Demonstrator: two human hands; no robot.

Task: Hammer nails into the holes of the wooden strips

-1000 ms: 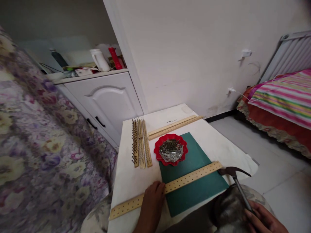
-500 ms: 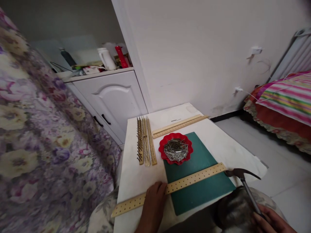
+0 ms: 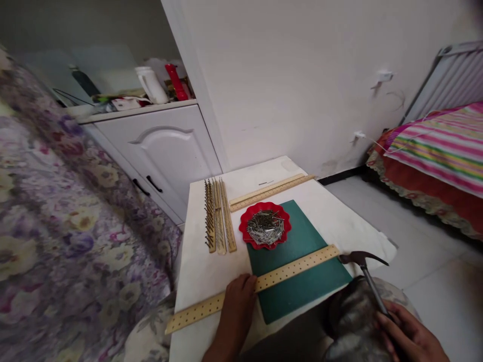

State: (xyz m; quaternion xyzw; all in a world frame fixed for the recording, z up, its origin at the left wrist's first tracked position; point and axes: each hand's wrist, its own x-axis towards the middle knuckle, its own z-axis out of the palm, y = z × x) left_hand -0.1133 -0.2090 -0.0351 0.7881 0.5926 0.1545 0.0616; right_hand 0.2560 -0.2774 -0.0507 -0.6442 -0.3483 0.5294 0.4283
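My left hand [image 3: 238,304] is closed over a long pale wooden strip [image 3: 296,269] with rows of small dark holes. The strip lies slanting across the near part of the table and over a green mat [image 3: 302,295]. In my right hand [image 3: 409,329], at the lower right, is the handle of a claw hammer [image 3: 372,285]. The hammer's head is beside the strip's right end; whether they touch I cannot tell. Beyond the strip, a red scalloped bowl [image 3: 287,229] full of loose nails [image 3: 266,229] sits partly on the mat.
At the table's [image 3: 204,271] left stand several strips [image 3: 221,216], one bristling with nails. More wooden strips [image 3: 273,192] lie near the back edge, with a few loose nails [image 3: 263,183] behind. A white cabinet [image 3: 162,151], floral curtain [image 3: 109,241] and bed [image 3: 433,166] surround the table.
The whole view has shifted, so things appear a little further left and higher. Both hands keep their holds on the strip and the hammer.
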